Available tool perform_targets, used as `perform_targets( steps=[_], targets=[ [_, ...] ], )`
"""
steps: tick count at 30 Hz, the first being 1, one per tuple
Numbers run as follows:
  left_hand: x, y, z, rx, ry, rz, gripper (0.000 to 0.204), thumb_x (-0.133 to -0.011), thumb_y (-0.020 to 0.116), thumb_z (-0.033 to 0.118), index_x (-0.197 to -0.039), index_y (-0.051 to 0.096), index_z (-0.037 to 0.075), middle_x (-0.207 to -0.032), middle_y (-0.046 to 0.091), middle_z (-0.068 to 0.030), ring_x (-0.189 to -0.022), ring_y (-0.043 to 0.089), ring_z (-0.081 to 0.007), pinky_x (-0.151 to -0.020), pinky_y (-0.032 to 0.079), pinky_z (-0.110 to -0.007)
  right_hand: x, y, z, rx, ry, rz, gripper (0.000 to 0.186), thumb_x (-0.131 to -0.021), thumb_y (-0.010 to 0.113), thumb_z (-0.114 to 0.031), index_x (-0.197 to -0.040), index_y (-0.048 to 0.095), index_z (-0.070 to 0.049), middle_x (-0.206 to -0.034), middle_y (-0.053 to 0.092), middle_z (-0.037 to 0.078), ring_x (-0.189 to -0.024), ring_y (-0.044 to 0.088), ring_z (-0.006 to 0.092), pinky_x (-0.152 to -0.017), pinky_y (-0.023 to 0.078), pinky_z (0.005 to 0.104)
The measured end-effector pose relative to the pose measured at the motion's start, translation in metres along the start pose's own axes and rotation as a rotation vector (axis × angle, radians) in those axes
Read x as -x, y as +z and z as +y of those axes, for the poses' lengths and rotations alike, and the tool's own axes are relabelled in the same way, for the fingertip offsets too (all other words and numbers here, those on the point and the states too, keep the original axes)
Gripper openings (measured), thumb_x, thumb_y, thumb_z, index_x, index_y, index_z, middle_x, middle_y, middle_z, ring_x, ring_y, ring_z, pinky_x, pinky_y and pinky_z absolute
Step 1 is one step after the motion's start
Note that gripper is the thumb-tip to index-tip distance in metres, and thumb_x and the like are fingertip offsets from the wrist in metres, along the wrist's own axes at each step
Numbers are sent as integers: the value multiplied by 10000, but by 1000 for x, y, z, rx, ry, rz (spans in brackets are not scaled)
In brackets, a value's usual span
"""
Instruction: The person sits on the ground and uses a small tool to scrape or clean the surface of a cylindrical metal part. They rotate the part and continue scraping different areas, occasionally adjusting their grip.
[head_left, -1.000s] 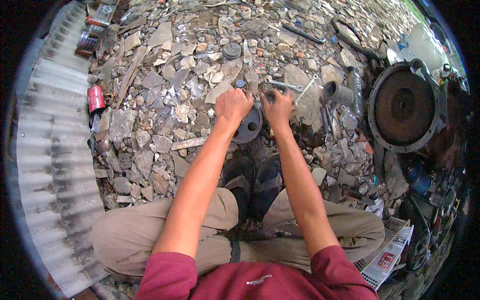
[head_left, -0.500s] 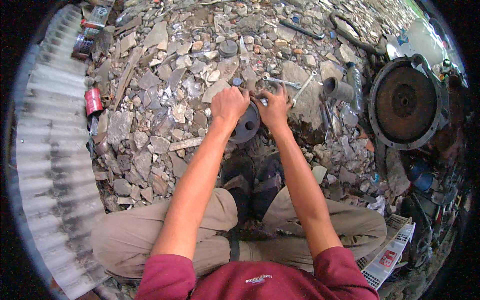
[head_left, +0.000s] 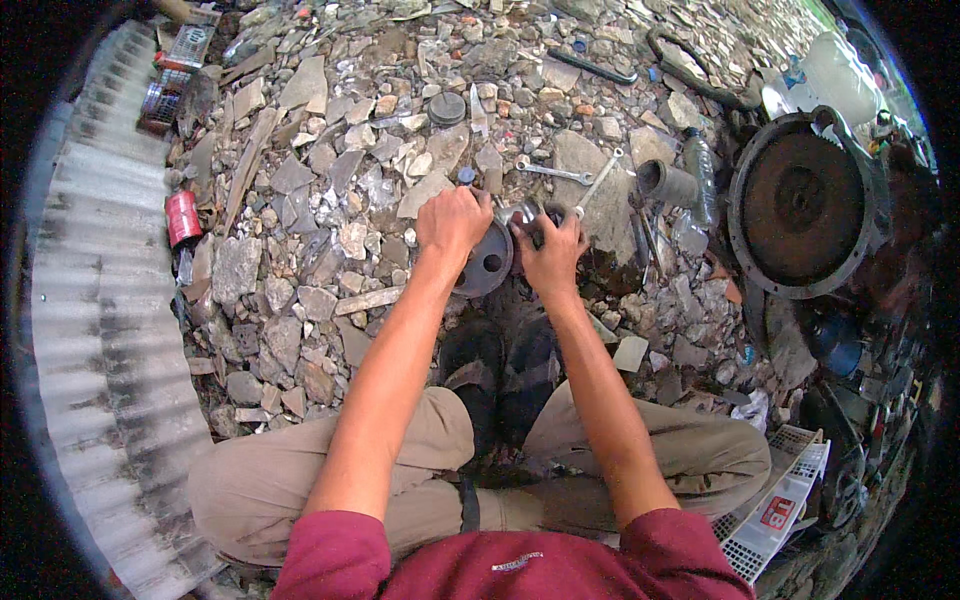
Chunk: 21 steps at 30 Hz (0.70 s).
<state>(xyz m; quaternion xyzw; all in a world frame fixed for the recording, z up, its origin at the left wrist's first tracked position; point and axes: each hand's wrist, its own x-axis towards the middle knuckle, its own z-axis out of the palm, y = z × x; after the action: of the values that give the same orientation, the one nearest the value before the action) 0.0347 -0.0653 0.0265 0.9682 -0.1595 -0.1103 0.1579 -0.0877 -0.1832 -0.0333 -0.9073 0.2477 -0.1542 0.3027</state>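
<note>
ground: outdoor yard, loose broken stone and rubble everywhere; person sits on it, knees apart, shoes toward the work.
landmark: round grey metal disc with holes in its face, lying on the rubble just past the shoes. All places below are relative to it.
shoes: dark pair, just on the near side of the disc.
left hand: on the disc's left upper rim, fingers curled and pressed together over the edge, gripping it.
right hand: at the disc's right edge, fingers bent and closed around a small metal part at the hub; what exactly it pinches, cannot tell, the hand covers it.
handling (judgement): disc looks like solid steel, so heavy for its size, rigid, not fragile. Probably dusty or oily, so slippery on the flat face. Best hold is the rim, both sides, or a finger hooked through a hole. Rocks under it are uneven, it may tip or slide.
spanners: two lying on a flat stone just beyond the disc.
pipe stub: short grey tube, beyond and right of the disc.
big housing: large round rusty casing, well to the right.
red can: well to the left, by a corrugated sheet.
crate: white plastic basket, near side, right of the knee.
</note>
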Motion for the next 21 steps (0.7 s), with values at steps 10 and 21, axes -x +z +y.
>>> perform_targets(
  steps=[10,21],
  targets=[
    [0,4,-1,-22,21,15,471,-913,532,398,-823,756,-6,-834,715,-250,-807,712,-419,-760,571,-491,5,6,13,-11,-80,83,308,-831,757,-314,-1047,701,-101,-1343,492,259,-1277,443,434,-1035,299,609],
    [0,5,2,-16,-6,-17,469,-916,531,401,-854,757,-5,-840,713,-259,-812,714,-412,-774,570,-489,-26,4,-9,76,-93,178,275,-816,780,-250,-987,677,-60,-1216,544,224,-1142,515,432,-947,363,552]
  ],
)
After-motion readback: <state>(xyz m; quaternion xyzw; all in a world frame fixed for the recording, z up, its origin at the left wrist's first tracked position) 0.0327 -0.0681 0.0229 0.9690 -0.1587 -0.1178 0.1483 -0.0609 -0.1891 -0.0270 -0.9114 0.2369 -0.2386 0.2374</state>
